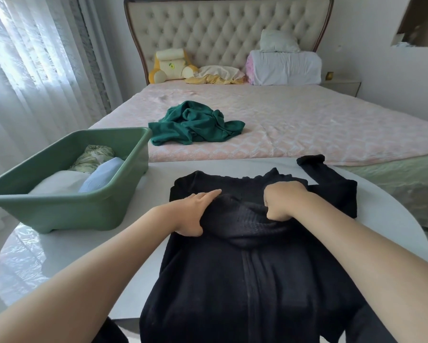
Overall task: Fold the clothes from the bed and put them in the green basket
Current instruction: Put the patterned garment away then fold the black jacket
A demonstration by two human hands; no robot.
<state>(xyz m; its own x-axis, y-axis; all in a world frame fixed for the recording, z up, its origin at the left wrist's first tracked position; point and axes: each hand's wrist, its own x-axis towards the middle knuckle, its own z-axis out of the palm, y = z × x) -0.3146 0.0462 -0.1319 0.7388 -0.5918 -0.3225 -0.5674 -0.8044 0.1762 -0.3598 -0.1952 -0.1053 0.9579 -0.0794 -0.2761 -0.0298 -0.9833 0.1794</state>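
Black cardigan (245, 280) on white table (386, 214), upper part under both hands.
Risk: skewed fold, or hem slipping off the near edge, from one-sided pull. Left of cardigan, green basket (67, 211); on cardigan's chest, left hand (195, 211) flat, fingers straight, pressing; right hand (282, 201) clenched round a bunched fold.

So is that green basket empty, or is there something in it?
Partly full. The green basket holds a white cloth, a light blue folded piece and a floral bundle, all lying below its rim.
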